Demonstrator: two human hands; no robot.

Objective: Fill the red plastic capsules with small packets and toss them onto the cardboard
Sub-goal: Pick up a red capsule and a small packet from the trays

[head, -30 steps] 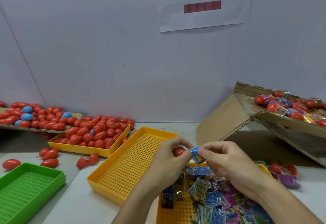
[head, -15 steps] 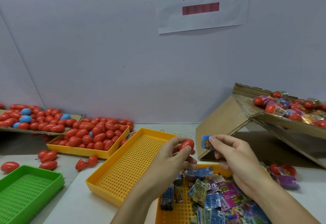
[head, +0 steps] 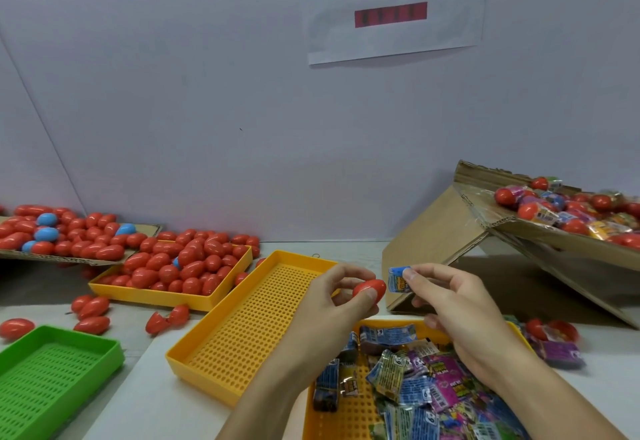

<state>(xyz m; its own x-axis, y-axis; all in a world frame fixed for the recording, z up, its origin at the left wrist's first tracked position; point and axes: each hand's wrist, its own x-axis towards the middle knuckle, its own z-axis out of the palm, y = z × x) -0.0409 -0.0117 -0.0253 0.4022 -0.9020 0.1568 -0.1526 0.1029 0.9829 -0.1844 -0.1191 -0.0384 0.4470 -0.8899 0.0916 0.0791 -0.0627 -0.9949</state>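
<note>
My left hand (head: 334,304) pinches a red plastic capsule (head: 369,289) between thumb and fingers, above the near yellow tray. Just to its right, my right hand (head: 450,304) pinches a small blue packet (head: 398,278) by its top edge; packet and capsule are close but apart. Below the hands a yellow tray (head: 349,415) holds several loose coloured packets (head: 426,387). The tilted cardboard (head: 568,252) at the right carries several capsules and packets.
An empty yellow perforated tray (head: 249,328) lies left of my hands. Behind it a yellow tray (head: 166,295) and flat cardboard (head: 142,231) hold many red and some blue capsules. A green tray (head: 52,373) sits near left. Loose capsules (head: 91,315) dot the table.
The hands have drawn apart and risen slightly: the capsule now shows in my left fingers, and the blue packet has moved right and up in my right hand.
</note>
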